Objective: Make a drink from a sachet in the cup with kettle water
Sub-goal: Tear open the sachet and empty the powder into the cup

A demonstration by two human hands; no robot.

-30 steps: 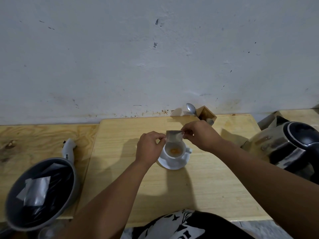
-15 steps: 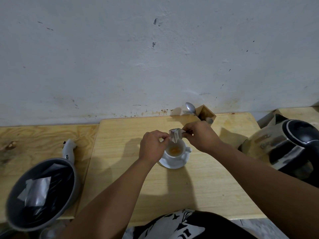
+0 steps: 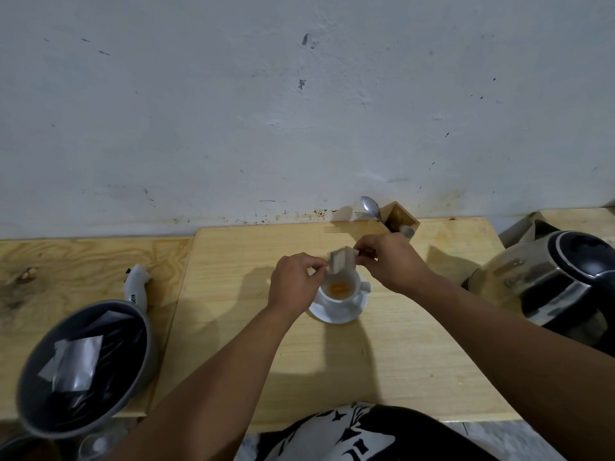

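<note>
A white cup stands on a white saucer in the middle of the wooden table. Orange powder lies in the bottom of the cup. Just above its rim a small silvery sachet is folded and tilted. My left hand pinches its left edge and my right hand pinches its right edge. A steel kettle with a black lid sits at the right edge of the table.
A grey bin lined with a black bag holds silvery wrappers at the lower left. A white handle lies behind it. A wooden holder with a spoon stands against the wall.
The sachet was held flat between both hands. It is now folded and tipped over the cup, and my hands have drawn slightly closer together.
</note>
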